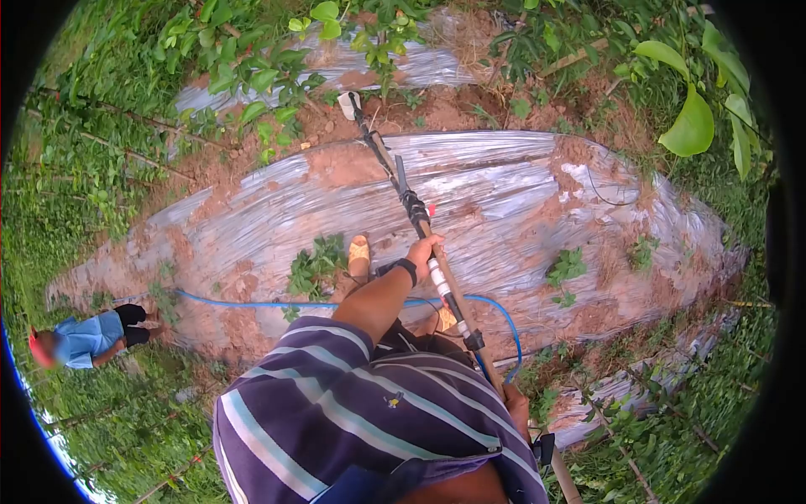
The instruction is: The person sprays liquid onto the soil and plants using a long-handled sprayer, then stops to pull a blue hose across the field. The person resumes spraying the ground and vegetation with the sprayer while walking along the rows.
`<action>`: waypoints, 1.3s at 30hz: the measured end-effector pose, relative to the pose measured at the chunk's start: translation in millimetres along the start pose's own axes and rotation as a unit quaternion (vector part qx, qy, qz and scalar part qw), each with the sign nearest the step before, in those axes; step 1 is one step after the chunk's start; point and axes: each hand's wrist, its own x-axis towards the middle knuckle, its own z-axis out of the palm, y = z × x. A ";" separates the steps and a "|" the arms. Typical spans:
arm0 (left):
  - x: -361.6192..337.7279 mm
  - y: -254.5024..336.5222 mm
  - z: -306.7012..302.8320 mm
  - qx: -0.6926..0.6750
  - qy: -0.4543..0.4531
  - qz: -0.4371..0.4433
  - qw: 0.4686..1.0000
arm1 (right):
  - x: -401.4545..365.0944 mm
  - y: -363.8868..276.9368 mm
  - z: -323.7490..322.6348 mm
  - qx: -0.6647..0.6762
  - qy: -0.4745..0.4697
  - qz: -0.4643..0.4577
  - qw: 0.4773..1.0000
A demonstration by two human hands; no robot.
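Observation:
My left hand (pixel 426 254) is closed around the middle of a long pole (pixel 453 294), which slants from the upper middle down to the lower right. Black fittings and white-wrapped sections run along it, and a pale head (pixel 348 105) sits at its far end, over bare soil. Lower down, close to my right hip, my right hand (pixel 517 408) is wrapped round the same pole; my body partly hides that hand. A blue hose (pixel 504 323) curves beside the pole near my right hand.
Silvery plastic film (pixel 487 193) with soil patches covers the ground underfoot. Small leafy plants (pixel 317 267) grow through it. Dense vines (pixel 243 67) and sticks line the sides. Another person (pixel 92 336) in a blue shirt stands at the left, where the hose runs.

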 end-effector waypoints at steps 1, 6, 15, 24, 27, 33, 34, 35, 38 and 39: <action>-3.7 1.7 2.2 0.000 0.000 -0.001 1.000 | 0.2 -1.3 -0.1 0.007 -0.004 0.004 1.000; -6.9 3.4 3.8 0.010 0.003 -0.012 1.000 | 0.7 10.3 6.9 0.013 0.018 -0.036 0.999; 9.7 2.1 -16.9 -0.066 -0.047 -0.024 0.996 | 0.3 4.2 10.8 0.018 0.007 -0.041 0.999; -2.7 7.1 -12.4 -0.060 -0.028 -0.023 0.998 | -3.6 31.6 26.9 0.043 0.001 -0.040 0.998; -4.9 8.6 -10.7 -0.022 -0.012 -0.030 0.999 | -2.7 38.5 27.0 0.042 -0.026 -0.036 0.998; -7.7 8.8 -3.4 0.014 0.045 -0.029 0.998 | -3.8 59.4 39.5 0.073 -0.051 0.005 0.996; -10.5 9.4 -1.2 0.017 0.045 -0.029 0.998 | -3.9 59.2 40.7 0.055 -0.050 -0.006 0.997; -12.8 9.7 1.6 0.019 0.052 -0.028 0.998 | -5.1 59.0 41.2 0.058 -0.049 -0.005 0.997; -13.1 9.1 4.9 0.016 0.052 -0.025 0.998 | -4.8 54.1 38.6 0.060 -0.020 -0.018 0.998; -12.4 8.6 4.5 0.010 0.045 -0.023 0.999 | -4.8 54.0 38.8 0.067 -0.011 -0.026 0.997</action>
